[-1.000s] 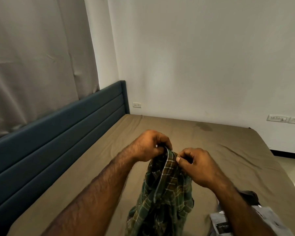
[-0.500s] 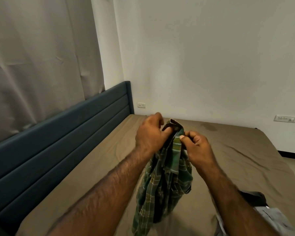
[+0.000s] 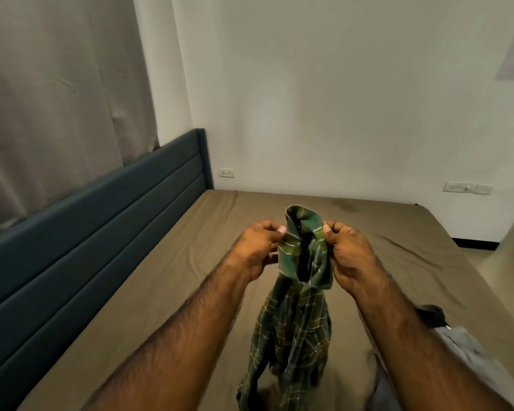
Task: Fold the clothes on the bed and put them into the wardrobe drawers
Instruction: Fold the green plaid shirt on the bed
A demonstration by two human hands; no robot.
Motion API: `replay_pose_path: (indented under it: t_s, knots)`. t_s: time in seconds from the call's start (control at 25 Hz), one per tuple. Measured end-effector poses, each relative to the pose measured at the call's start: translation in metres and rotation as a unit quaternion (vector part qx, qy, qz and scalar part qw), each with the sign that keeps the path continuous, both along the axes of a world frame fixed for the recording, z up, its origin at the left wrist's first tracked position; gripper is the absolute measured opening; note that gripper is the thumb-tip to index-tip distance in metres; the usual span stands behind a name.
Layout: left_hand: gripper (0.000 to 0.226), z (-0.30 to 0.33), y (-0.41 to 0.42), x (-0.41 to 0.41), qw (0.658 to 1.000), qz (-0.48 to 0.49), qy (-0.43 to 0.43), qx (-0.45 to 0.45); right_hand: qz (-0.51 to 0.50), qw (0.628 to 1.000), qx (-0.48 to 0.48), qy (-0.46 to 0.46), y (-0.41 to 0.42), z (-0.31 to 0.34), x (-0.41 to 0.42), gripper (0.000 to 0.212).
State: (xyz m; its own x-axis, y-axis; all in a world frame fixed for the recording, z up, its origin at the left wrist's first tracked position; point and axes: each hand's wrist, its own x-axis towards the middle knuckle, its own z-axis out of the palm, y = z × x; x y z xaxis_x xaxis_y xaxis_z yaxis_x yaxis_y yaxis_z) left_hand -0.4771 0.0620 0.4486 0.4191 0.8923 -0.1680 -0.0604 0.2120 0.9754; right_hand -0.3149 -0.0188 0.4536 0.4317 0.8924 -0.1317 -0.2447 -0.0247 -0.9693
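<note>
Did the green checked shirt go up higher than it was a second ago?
Yes. The green checked shirt has risen: its collar now reaches near the far edge of the brown bed, held between the left hand and right hand.

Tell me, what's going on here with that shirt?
A person holds a green plaid shirt up by its collar, left hand and right hand each pinching one side. It hangs unfolded over the brown bed. More clothes lie at the right edge, waiting.

Head camera looks forward and down across the bed (image 3: 166, 280).
</note>
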Motion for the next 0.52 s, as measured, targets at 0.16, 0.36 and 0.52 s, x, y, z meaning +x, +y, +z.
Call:
replay_pose_path:
  t_s: [0.16,0.36,0.52]
  knots:
    - [0.035,0.02,0.044,-0.028,0.961,0.074,-0.18,-0.194,-0.043,0.923,-0.079,-0.373,0.0,0.017,0.007,0.036]
    - [0.039,0.024,0.019,-0.03,0.987,-0.09,0.106,0.081,-0.119,0.934,-0.097,-0.322,-0.002,0.009,-0.012,0.047]
    - [0.094,0.004,-0.016,-0.025,0.926,-0.153,0.293,0.183,-0.174,0.911,-0.117,-0.354,0.003,0.023,-0.037,0.044]
